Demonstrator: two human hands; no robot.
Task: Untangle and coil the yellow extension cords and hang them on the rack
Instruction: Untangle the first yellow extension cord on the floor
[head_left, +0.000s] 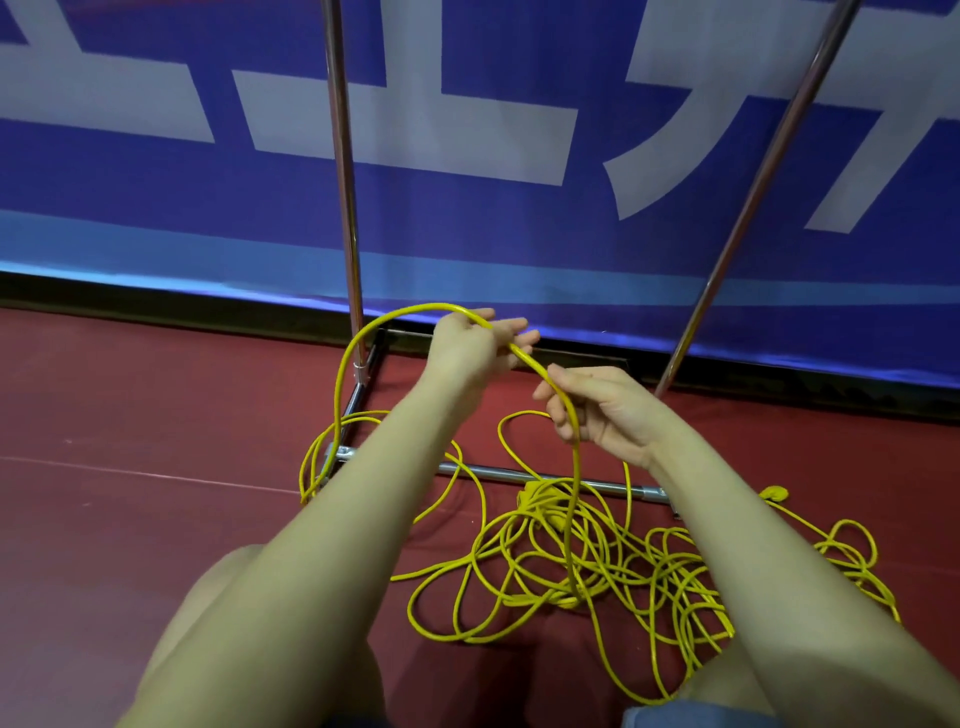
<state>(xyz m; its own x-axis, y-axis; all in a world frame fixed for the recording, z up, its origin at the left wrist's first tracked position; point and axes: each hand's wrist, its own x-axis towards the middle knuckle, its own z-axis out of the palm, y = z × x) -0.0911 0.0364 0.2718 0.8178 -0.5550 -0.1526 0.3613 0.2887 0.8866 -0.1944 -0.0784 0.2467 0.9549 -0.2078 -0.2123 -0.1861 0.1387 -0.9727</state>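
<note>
Cord (571, 561) lies tangled on the red floor (156, 467) at five o'clock from the rack (345, 208).
Left hand (467, 348) and right hand (597, 410) each grip one raised arc of it, slightly apart; it looks light, springy and kink-prone (best held along free runs, away from knots).
</note>
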